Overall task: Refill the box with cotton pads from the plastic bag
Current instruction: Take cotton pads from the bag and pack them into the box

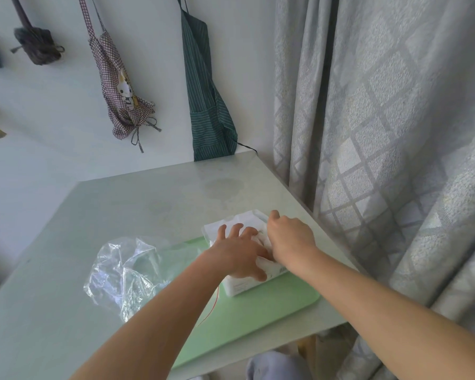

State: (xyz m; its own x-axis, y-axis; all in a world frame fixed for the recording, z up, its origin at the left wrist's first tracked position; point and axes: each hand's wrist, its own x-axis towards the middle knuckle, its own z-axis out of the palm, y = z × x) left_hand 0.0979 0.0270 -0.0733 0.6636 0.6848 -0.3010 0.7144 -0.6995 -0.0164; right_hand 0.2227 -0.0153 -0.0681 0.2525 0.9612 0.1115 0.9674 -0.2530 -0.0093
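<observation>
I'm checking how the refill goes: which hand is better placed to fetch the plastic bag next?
Left, probably. The left hand lies spread on the box, on the side where the plastic bag lies. The right hand is busy on the cotton pads, farther away.

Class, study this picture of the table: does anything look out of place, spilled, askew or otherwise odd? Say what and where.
Little stands out. The plastic bag lies crumpled and slack left of the box, which suits the refill. A faint round stain marks the table further back. Both hands, left hand and right hand, are at the box; nothing looks spilled.
</observation>
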